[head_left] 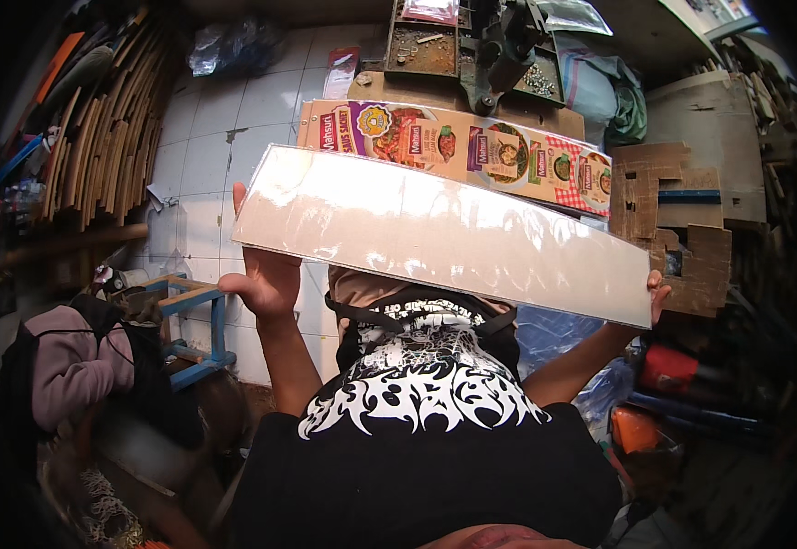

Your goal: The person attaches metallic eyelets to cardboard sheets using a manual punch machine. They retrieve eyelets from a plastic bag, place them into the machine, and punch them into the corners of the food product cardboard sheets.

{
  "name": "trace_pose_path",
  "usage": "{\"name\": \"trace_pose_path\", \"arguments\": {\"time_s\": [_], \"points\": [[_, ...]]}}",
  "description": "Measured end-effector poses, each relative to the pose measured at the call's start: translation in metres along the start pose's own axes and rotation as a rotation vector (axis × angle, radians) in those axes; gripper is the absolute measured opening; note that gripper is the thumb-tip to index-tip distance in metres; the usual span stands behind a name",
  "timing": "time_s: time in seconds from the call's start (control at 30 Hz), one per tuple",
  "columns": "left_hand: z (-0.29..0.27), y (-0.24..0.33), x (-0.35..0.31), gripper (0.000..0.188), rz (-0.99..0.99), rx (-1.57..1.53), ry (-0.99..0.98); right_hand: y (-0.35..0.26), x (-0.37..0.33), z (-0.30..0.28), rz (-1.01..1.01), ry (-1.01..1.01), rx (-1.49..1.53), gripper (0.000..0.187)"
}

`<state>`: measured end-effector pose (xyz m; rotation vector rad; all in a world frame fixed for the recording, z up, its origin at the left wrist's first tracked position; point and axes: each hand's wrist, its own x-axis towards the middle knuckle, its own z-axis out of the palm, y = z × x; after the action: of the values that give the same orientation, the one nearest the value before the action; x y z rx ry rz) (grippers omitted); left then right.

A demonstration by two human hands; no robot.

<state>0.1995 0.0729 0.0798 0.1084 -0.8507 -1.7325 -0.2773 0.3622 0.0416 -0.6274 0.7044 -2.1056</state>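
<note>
Between my hands is a long pale board panel [435, 229] with a glossy clear plastic covering, tilted down toward the right. My left hand [265, 274] supports its left end, the thumb spread away and most of the fingers hidden behind the panel. At the right end, my right hand [657, 297] grips the short edge, with fingertips showing at the corner. Just beyond lies a printed panel [471, 151] with colourful food pictures, partly covered by the pale one.
A dark metal press [508, 55] stands ahead, flanked by a tray [424, 50] of small metal bits. Stacked board strips [110, 119] lean at left, near a blue stool frame [199, 325]. Brown cut-out boards [641, 183] lie at right, with a wrapped orange item [634, 430] lower down.
</note>
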Motion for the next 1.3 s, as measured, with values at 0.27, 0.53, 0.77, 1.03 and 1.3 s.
{"name": "trace_pose_path", "arguments": {"time_s": [0.27, 0.53, 0.77, 1.03, 1.3], "points": [[-0.003, -0.048, 0.016, 0.06, -0.146, 0.237, 0.572, -0.003, -0.062, -0.011, 0.131, 0.519, -0.924, 0.024], [0.023, -0.109, 0.058, 0.058, -0.439, 0.099, 0.247, -0.011, -0.021, 0.008, 0.198, 0.514, -1.244, 0.031], [0.025, -0.167, 0.077, 0.04, -0.756, 0.038, 0.113, 0.043, 0.011, 0.041, 0.572, 0.141, -1.295, 0.053], [0.014, -0.195, 0.109, 0.04, -0.926, 0.17, 0.036, 0.081, 0.0, 0.041, 0.7, 0.099, -0.873, 0.044], [0.015, -0.204, 0.126, 0.035, -0.888, 0.318, 0.098, 0.094, 0.019, 0.057, 0.638, 0.155, -1.044, 0.044]]}}
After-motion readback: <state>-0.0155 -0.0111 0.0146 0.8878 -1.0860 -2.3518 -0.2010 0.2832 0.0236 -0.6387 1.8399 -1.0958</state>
